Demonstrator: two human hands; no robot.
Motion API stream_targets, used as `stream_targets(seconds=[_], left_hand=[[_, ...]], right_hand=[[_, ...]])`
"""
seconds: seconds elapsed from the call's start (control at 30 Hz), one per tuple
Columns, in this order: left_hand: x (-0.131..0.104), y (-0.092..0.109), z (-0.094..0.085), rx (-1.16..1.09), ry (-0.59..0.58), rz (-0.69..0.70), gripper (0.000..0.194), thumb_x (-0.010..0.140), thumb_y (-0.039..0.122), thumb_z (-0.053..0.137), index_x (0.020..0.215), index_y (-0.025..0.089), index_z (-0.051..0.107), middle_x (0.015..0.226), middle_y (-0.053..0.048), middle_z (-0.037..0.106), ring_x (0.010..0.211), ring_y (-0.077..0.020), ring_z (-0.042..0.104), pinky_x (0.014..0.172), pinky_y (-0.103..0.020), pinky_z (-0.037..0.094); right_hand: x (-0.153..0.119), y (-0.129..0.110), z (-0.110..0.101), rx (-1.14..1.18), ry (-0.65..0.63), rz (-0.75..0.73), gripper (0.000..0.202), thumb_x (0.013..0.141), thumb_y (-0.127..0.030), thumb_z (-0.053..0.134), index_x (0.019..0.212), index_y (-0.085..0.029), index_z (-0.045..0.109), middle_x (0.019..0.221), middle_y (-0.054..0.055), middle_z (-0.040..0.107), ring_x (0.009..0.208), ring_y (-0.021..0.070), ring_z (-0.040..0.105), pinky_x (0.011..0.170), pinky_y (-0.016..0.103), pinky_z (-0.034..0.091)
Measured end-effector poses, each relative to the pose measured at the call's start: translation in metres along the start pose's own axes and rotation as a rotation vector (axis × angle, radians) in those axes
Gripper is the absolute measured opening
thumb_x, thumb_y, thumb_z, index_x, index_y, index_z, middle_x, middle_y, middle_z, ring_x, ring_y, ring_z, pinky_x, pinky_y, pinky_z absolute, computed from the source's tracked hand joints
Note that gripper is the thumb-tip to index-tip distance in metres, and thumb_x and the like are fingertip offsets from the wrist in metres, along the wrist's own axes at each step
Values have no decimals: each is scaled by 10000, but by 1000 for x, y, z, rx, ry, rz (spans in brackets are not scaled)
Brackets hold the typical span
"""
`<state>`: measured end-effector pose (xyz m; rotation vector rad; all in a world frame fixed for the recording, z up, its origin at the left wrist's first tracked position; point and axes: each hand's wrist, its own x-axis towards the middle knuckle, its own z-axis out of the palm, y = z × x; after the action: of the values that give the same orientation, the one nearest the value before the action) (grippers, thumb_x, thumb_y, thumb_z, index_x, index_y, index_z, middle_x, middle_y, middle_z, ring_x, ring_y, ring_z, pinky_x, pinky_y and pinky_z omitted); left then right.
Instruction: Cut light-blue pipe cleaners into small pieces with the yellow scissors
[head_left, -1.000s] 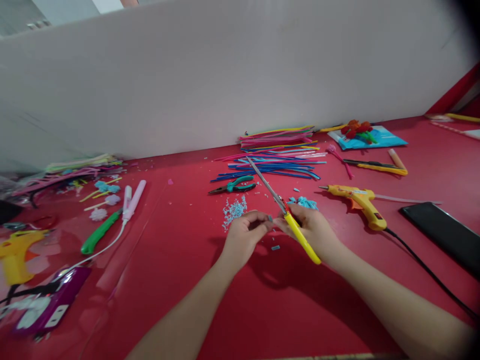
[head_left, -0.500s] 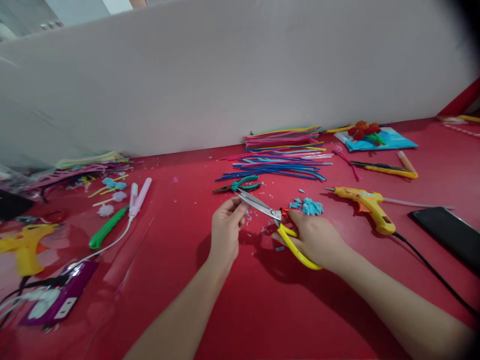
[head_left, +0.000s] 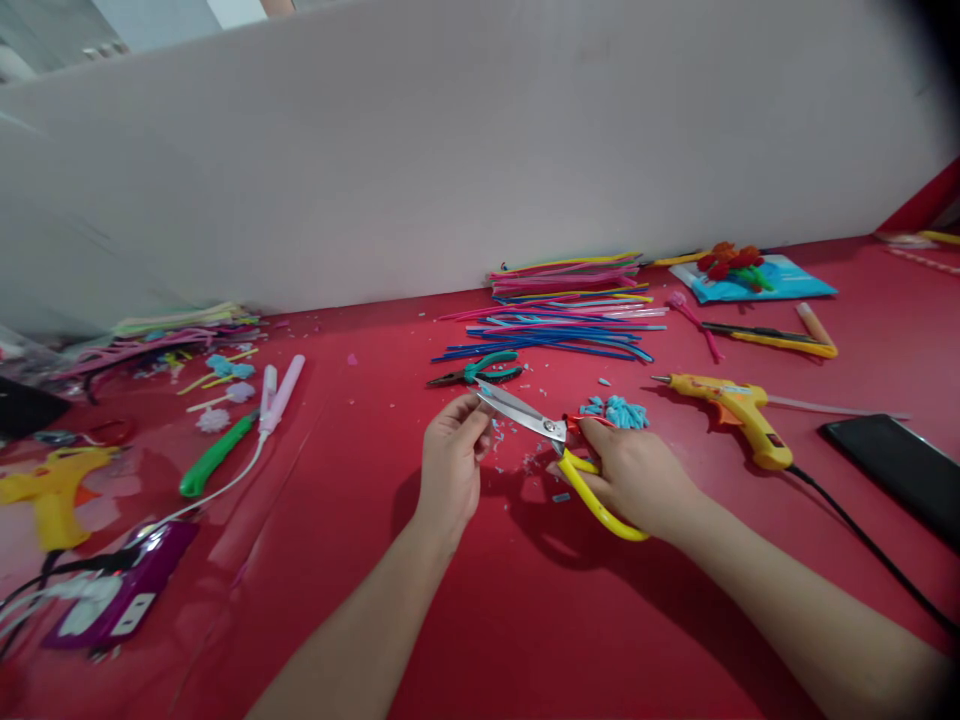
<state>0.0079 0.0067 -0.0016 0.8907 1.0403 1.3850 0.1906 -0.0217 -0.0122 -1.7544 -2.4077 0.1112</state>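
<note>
The right hand (head_left: 637, 475) has its grip closed about the yellow and red handles of a pair of scissors (head_left: 517, 408), blades pointing toward the left hand (head_left: 452, 455). The left grip is narrow, thumb and fingers pinching a small blue piece (head_left: 486, 392) at the blade tips. Light-blue scraps (head_left: 501, 434) lie between the hands on the red surface (head_left: 510, 620). Just beyond the right hand sits a pile of blue pieces (head_left: 624, 412); just beyond the left, teal-handled pliers (head_left: 481, 371). Farther back, coloured stems (head_left: 562, 325) lie in rows near the white partition (head_left: 450, 150). Out to the right are a yellow glue gun (head_left: 724, 400) and a black phone (head_left: 892, 470); out to the left, a green-handled tool (head_left: 214, 460) and another yellow glue gun (head_left: 54, 490).
</note>
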Motion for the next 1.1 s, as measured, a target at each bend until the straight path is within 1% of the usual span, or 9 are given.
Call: stream_targets(seconds=[0.27, 0.5, 0.73, 0.9, 1.0, 1.1], left_hand=[[1, -3, -2, -15, -24, 17, 106, 668, 212, 603, 736, 136, 574, 591, 32, 462, 440, -12, 328, 376, -143, 200], [1, -2, -1, -23, -21, 16, 122, 664, 220, 616, 747, 139, 581, 595, 34, 464, 434, -6, 322, 363, -141, 185], [1, 0, 0, -22, -21, 10, 112, 655, 231, 621, 714, 144, 582, 581, 41, 467, 429, -6, 328, 360, -143, 184], [1, 1, -1, 4, -28, 19, 129, 651, 242, 618, 730, 142, 597, 576, 39, 478, 423, -8, 330, 361, -149, 190], [2, 0, -2, 10, -37, 33, 135, 664, 250, 606, 741, 139, 595, 590, 37, 478, 428, -10, 331, 368, -152, 192], [1, -1, -2, 20, -60, 16, 150, 676, 261, 598, 757, 137, 578, 623, 24, 498, 442, -16, 345, 379, -151, 197]], right_hand=[[0, -1, 2, -12, -2, -1, 365, 795, -525, 302, 750, -190, 439, 543, 21, 542, 444, 128, 461, 440, 250, 141], [0, -1, 1, -5, -12, 1, 387, 794, -537, 290, 731, -186, 440, 527, 24, 528, 437, 124, 462, 436, 250, 138], [-1, 0, 2, 3, -11, -4, 380, 799, -526, 283, 718, -185, 430, 537, 29, 534, 444, 127, 469, 433, 246, 140], [0, 2, 0, 10, -28, 19, 371, 790, -523, 305, 718, -187, 444, 541, 28, 535, 444, 122, 454, 433, 242, 144], [2, 4, -1, 17, -20, 50, 342, 774, -507, 351, 710, -188, 458, 535, 26, 529, 459, 127, 446, 436, 239, 142], [3, 3, 0, 123, -7, 103, 290, 744, -467, 415, 691, -187, 470, 524, 12, 512, 447, 114, 409, 434, 234, 157]])
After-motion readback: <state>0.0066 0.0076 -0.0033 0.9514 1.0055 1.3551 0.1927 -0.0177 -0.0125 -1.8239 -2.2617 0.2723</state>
